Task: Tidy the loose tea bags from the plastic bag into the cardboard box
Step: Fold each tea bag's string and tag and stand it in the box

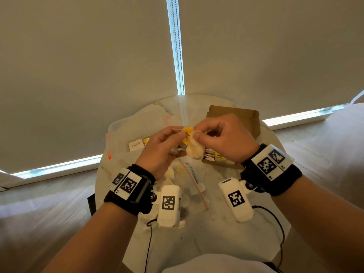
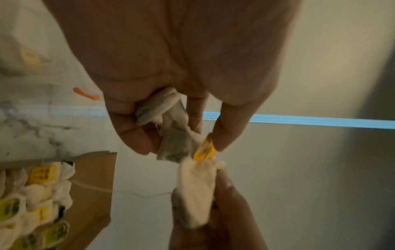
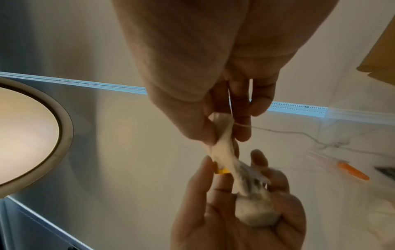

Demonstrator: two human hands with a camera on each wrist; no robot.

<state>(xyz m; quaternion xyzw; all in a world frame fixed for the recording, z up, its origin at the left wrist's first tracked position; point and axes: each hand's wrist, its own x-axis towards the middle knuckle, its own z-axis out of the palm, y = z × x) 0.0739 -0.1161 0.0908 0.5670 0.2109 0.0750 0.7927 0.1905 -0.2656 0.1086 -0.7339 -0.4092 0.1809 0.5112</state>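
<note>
A round marble-look table (image 1: 226, 229) stands against drawn roller blinds, with a strip of daylight showing between them. Above its middle both hands meet. The right hand (image 1: 222, 138) pinches a pale tea bag (image 1: 194, 149) by its upper end between thumb and forefinger, the bag hanging down from the pinch. The left hand (image 1: 161, 152) nips the yellow tag (image 1: 187, 133) of that bag between thumb and forefinger, and its other fingers are curled round more tea bags (image 2: 169, 118) bunched in the palm; the left wrist view shows that greyish wad plainly. The two hands are almost touching, the held bag between them.

Taking the cardboard box (image 1: 234, 123) as the mark: it sits just beyond and below the right hand, lid flap raised, and rows of bags with yellow tags (image 2: 42, 174) already fill the part that can be seen, so a good share of the job looks done. On the near side of the box and to its left, under the wrists, lies the clear plastic bag (image 1: 194, 180) with its red zip strip, and pale bags remain scattered in and around it. Further left of the box sits a small white printed card (image 1: 136, 146).

My reading is that the string or tag is being sorted out before this bag goes into the box; the handful in the left hand and the loose ones by the plastic bag are yet to follow.
</note>
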